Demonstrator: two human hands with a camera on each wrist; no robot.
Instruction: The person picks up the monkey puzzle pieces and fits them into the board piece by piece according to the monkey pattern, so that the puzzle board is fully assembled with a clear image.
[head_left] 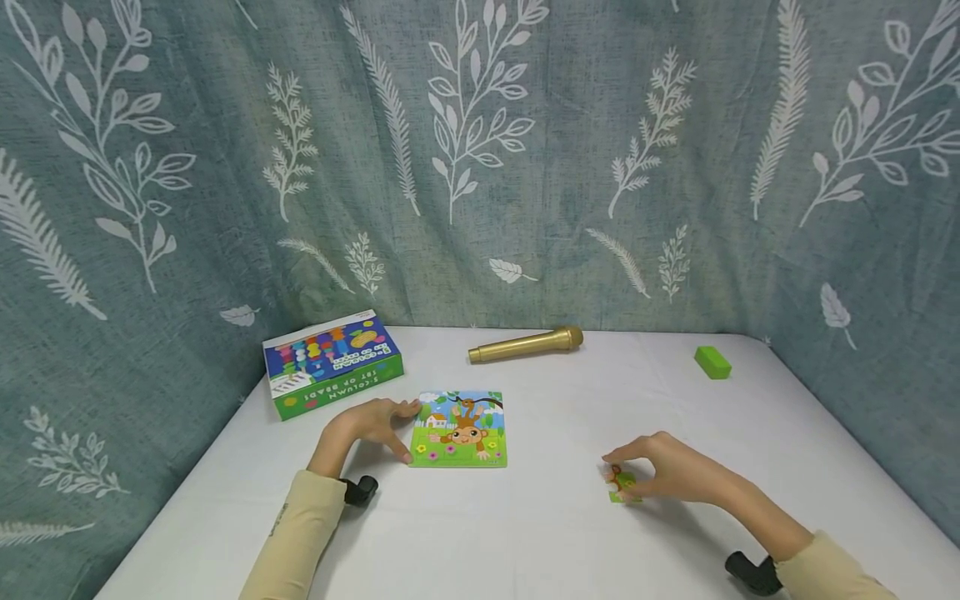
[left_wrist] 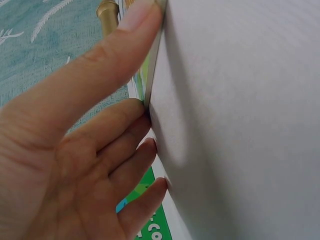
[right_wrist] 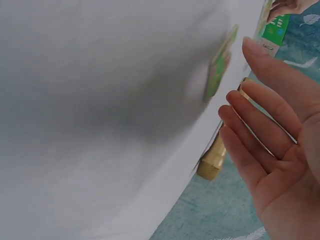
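A square picture puzzle (head_left: 459, 429) of a monkey hanging above green grass lies on the white table. My left hand (head_left: 375, 423) touches its left edge, thumb at the near corner and fingers farther up; in the left wrist view the thumb (left_wrist: 100, 67) lies straight against that edge. Off to the right, a small puzzle piece (head_left: 621, 485) with brown and green print sits beneath my right hand (head_left: 678, 471). The right wrist view shows this piece (right_wrist: 219, 67), blurred, with a gap between it and the loosely spread fingers (right_wrist: 255, 135).
Behind my left hand stands a green and blue bead-set box (head_left: 337, 362). A gold microphone (head_left: 525, 344) lies at the back of the white table (head_left: 555, 533), and a green block (head_left: 712, 362) is at the back right. A patterned curtain (head_left: 555, 275) hangs behind.
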